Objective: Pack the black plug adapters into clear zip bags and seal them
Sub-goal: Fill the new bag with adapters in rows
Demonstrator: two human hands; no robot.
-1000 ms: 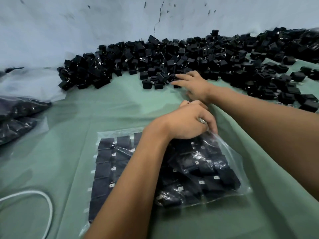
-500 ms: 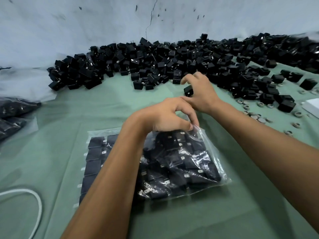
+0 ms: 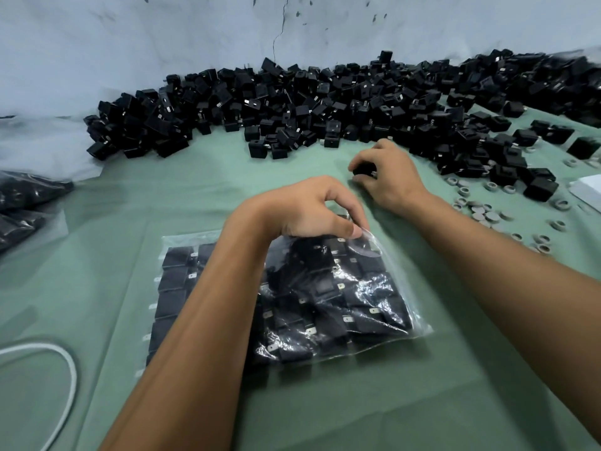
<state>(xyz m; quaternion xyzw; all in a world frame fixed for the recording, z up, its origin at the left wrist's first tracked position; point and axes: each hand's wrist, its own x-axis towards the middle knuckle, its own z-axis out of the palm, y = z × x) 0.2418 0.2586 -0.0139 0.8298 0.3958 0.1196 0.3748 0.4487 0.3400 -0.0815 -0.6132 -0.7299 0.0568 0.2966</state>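
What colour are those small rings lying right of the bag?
Grey, the small rings on the green cloth; head view.

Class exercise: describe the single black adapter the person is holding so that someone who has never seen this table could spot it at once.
Start at the long heap of black adapters along the wall, then drop to the green cloth in front of it. There the right hand grips one adapter. Unlike its neighbours, it sits in fingers, neither in the heap nor inside the bag.
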